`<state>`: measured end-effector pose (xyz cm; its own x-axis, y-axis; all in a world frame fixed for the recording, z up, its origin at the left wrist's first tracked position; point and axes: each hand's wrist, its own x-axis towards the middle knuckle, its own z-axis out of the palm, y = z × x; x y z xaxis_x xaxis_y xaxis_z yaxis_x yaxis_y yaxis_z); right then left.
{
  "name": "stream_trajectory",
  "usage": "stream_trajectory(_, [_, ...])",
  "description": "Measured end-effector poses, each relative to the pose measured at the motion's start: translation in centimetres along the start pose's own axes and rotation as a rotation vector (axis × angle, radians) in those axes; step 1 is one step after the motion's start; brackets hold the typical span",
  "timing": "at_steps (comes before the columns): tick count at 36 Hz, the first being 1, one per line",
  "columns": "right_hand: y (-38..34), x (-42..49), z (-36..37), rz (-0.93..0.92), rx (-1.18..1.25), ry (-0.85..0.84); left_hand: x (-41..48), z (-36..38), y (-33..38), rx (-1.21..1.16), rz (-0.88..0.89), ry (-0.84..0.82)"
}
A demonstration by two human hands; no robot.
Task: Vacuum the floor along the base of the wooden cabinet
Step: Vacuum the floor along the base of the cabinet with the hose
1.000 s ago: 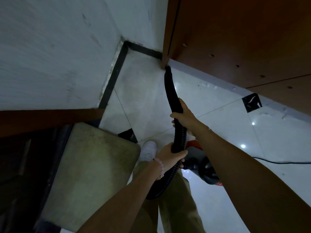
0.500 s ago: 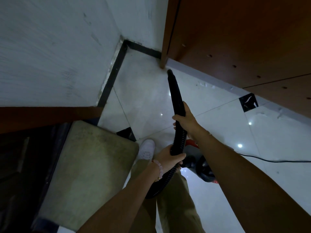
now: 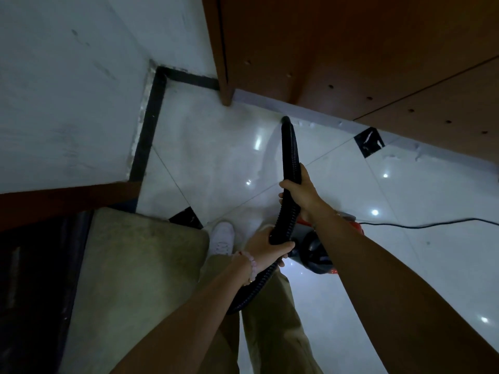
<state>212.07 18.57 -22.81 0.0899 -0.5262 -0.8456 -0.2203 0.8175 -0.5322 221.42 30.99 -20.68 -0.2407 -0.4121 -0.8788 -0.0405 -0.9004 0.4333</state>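
Observation:
A black ribbed vacuum hose runs up from between my legs toward the wooden cabinet. Its open tip rests on the white tiled floor, close to the pale strip at the cabinet's base, a little right of the cabinet's corner post. My right hand grips the hose midway. Lower down, my left hand, with a bead bracelet on the wrist, holds the same hose. The red and black vacuum body sits on the floor behind my right forearm, partly hidden.
A black power cord trails right across the tiles. A white wall with a dark baseboard closes the left side. A beige cushioned seat stands at lower left, beside my white shoe.
The hose tip has slid to the right along the cabinet's base, away from the corner post. Both hands kept their grip and moved with it.

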Motion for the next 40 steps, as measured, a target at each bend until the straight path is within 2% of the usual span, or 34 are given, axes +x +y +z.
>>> stream_trajectory(14, [2.8, -0.9, -2.6, 0.007, 0.144, 0.022, -0.2, 2.3, -0.6, 0.057, -0.036, -0.032])
stream_trajectory(22, [3.5, -1.4, -2.8, 0.009, 0.136, -0.017, -0.4, 3.1, -1.1, 0.108, -0.055, -0.035])
stream_trajectory(40, [2.8, -0.4, -2.3, -0.002, 0.092, -0.089, 0.0, 2.7, -0.5, 0.054, -0.048, -0.038])
